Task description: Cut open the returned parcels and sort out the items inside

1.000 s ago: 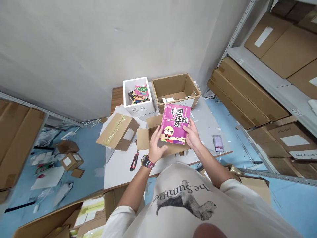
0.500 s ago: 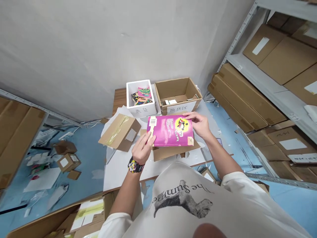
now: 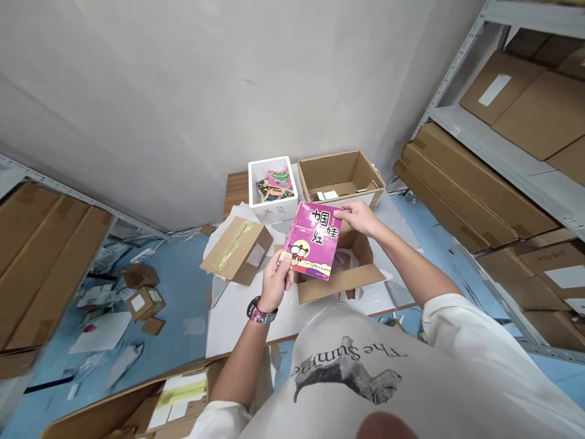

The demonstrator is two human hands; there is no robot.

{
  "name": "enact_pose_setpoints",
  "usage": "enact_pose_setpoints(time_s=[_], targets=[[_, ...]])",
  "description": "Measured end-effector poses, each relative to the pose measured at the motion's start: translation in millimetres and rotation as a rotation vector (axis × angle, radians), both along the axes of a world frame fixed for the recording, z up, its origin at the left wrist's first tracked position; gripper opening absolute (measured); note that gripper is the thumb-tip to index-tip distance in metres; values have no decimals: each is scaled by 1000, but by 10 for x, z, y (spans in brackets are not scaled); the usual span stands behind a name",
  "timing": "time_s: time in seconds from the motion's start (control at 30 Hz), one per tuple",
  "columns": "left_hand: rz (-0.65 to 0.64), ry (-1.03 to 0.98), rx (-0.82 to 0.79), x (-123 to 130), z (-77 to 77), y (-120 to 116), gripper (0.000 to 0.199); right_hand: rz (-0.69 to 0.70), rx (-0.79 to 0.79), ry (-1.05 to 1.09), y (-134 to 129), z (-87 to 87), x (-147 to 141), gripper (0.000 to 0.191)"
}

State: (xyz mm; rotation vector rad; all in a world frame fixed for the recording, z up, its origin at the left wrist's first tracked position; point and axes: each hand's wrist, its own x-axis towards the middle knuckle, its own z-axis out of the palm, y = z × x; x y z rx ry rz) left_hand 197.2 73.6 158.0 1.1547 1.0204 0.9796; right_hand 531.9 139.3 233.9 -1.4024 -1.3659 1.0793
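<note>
A purple book (image 3: 313, 241) with large Chinese characters and two cartoon figures on its cover is held between my two hands. My left hand (image 3: 275, 277) grips its lower left corner, thumb on the cover. At the upper right corner, my right hand (image 3: 359, 217) pinches the edge. Below the book stands an open cardboard box (image 3: 342, 285) with its flaps spread; the book hides part of its inside. Just behind are a white foam box (image 3: 274, 210) with several colourful books in it and a larger open carton (image 3: 336, 160) with a few small white items.
A taped cardboard box (image 3: 237, 251) sits on the left of the white-covered table (image 3: 228, 332). Shelves with cartons (image 3: 461, 183) rise on the right, more cartons (image 3: 50, 256) on the left. Small boxes (image 3: 145, 302) and scraps lie on the blue floor.
The book has been turned over, from the side with the barcode to the one with large characters, and now tilts. Both hands have shifted their hold. The view has moved slightly left.
</note>
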Motion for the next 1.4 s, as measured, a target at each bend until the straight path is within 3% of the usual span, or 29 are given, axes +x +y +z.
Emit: enact_pose_setpoints(time_s=[0.13, 0.3, 0.4, 0.53, 0.63, 0.73, 0.8, 0.9, 1.0, 1.1, 1.2, 1.3, 1.4], targets=[[175, 17, 174, -102, -50, -21, 65, 24, 15, 253, -44, 30, -138, 59], [267, 87, 429, -224, -58, -63, 61, -16, 77, 460, -204, 89, -364, 55], [288, 88, 449, -209, -38, -87, 69, -52, 45, 440, -275, -4, -500, 60], [257, 19, 321, -188, -31, -99, 86, -90, 50, 438, -351, -138, -576, 70], [270, 81, 360, -267, -30, -125, 52, -134, 148, 352, -412, -155, -575, 56], [309, 196, 625, -359, 22, -156, 18, -161, 209, 344, -493, -177, -624, 54], [283, 250, 774, -366, 79, -167, 10, -161, 185, 460, -556, -246, -715, 62], [234, 309, 834, -293, 124, -199, 6, -202, 82, 667, -665, -427, -890, 77], [197, 348, 751, -208, 44, -254, 10, -279, -5, 798, -751, -626, -983, 88], [159, 245, 500, -158, -140, -270, 29, -381, -22, 851, -764, -785, -949, 98], [74, 53, 111, -121, -314, -223, 63, -459, -8, 847, -736, -898, -918, 88], [-104, 79, -215, -106, -414, -149, 64, -485, -68, 815, -766, -1008, -1045, 73], [-117, 121, -330, -138, -490, -44, 65, -421, -257, 750, -873, -1157, -1270, 71]])
